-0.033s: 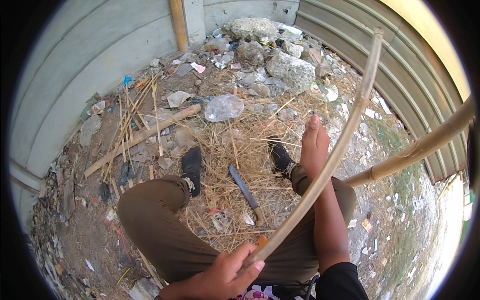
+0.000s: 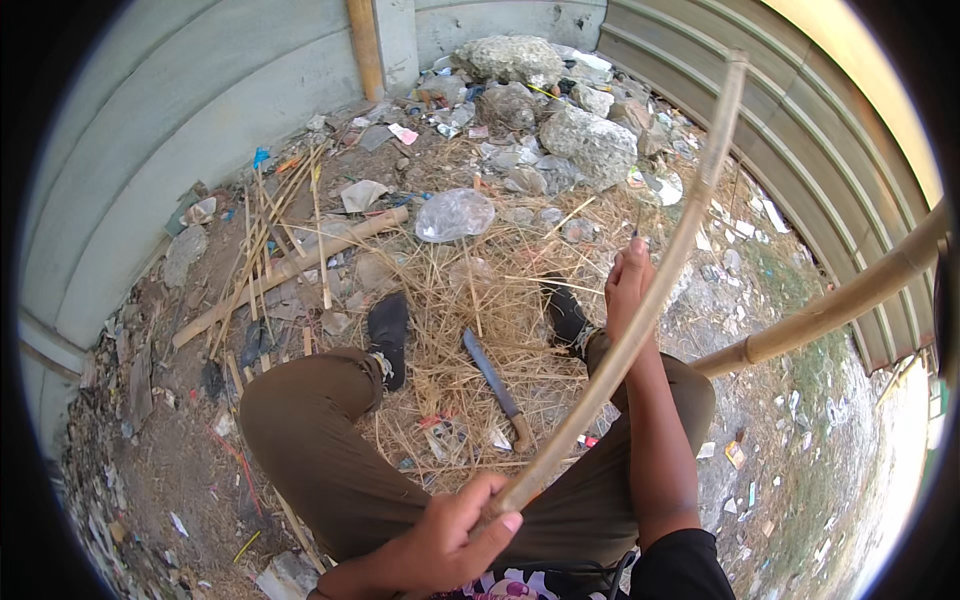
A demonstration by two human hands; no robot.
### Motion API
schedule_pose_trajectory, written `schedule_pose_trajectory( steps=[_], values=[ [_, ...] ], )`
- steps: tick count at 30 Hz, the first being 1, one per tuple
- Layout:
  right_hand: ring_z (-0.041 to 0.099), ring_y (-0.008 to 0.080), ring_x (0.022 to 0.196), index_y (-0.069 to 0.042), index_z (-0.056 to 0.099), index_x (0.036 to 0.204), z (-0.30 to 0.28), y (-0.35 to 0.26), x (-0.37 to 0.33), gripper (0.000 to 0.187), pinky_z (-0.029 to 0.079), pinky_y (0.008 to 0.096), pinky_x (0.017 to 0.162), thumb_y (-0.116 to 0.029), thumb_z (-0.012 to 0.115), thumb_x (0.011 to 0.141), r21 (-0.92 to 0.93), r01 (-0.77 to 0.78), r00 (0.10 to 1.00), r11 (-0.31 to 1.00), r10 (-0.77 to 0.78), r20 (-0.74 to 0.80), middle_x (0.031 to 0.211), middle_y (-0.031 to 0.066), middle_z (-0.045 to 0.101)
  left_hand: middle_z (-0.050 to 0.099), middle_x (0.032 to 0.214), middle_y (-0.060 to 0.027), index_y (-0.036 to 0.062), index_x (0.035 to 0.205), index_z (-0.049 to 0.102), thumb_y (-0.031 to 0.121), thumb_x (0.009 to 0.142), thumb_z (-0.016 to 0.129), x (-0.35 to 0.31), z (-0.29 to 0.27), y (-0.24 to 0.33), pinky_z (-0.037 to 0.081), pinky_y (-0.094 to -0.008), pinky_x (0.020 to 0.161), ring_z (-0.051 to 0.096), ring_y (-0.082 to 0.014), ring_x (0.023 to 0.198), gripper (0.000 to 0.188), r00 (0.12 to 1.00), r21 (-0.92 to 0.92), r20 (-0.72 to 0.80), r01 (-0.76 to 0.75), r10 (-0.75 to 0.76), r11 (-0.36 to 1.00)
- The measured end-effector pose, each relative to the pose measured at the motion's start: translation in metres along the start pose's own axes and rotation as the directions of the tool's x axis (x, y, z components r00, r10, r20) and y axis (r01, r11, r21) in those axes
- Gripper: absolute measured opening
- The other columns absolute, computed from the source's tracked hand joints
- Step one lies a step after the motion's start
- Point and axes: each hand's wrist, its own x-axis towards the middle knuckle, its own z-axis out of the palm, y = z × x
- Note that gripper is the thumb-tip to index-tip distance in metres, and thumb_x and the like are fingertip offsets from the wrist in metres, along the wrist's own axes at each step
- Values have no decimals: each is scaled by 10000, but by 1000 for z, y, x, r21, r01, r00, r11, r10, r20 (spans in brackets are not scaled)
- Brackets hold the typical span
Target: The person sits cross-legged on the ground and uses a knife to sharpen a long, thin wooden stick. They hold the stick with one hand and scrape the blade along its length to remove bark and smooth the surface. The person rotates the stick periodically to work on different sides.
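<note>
My left hand is closed around the lower end of a long, slightly curved bamboo strip, which slants up to the far right across my right leg. Behind the strip, my right hand is closed, thumb up, its fingers partly hidden. A thin dark tip, blade-like, stands above that thumb; the rest of it is hidden. Between my feet a machete with a dark blade and brown handle lies on dry straw and bamboo shavings.
A thick bamboo pole leans in from the right. Thin bamboo sticks and a thicker bamboo piece lie at the left. A clear plastic bag, rocks and litter lie ahead. A concrete wall and metal sheeting stand behind.
The bamboo strip's far end has swung a little to the left. My right hand has turned slightly, and more of the thin dark tip shows above its thumb.
</note>
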Motion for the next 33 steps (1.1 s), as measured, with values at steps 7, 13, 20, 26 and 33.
schedule_pose_trajectory(
  steps=[7, 13, 20, 26, 33],
  values=[
    [525, 230, 449, -44, 518, 871, 20, -20, -85, 342, 382, 345, 462, -321, 433, 1052, 121, 653, 687, 748, -652, 323, 550, 83, 481, 561, 796, -91, -32, 1234, 440, 161, 1036, 431, 35, -50, 8, 455, -241, 511, 477, -73, 532, 277, 961, -422, -275, -128, 8, 898],
    [579, 355, 471, -30, 517, 909, 31, -21, -112, 266, 428, 443, 443, -280, 537, 998, 24, 798, 490, 602, -671, 556, 550, 155, 540, 579, 746, -77, 5, 1430, 373, 309, 1094, 391, 30, -30, 24, 417, -220, 454, 439, -57, 487, 454, 944, -280, -327, -141, 44, 950],
    [570, 325, 465, -39, 503, 862, 33, -13, -119, 315, 427, 420, 428, -326, 555, 982, 26, 887, 356, 461, -719, 597, 568, 123, 538, 524, 627, -41, 9, 1039, 534, 406, 1086, 388, 33, -25, 0, 385, -213, 407, 396, -48, 438, 426, 908, -327, -417, -124, -26, 937],
    [554, 279, 453, -51, 494, 822, 37, -13, -128, 373, 418, 386, 410, -386, 571, 968, 23, 958, 221, 286, -787, 575, 590, 96, 527, 497, 583, -42, 26, 976, 510, 426, 1085, 372, 27, -33, -6, 378, -233, 381, 375, -57, 411, 437, 922, -380, -388, -163, 3, 911],
    [515, 261, 424, -63, 492, 792, 26, -24, -112, 438, 403, 373, 402, -448, 525, 998, -40, 943, 294, 329, -774, 561, 558, 76, 508, 483, 578, -50, 35, 957, 491, 438, 1085, 360, 25, -24, -3, 361, -226, 381, 373, -73, 409, 443, 957, -446, -290, -119, -18, 887]
  ],
)
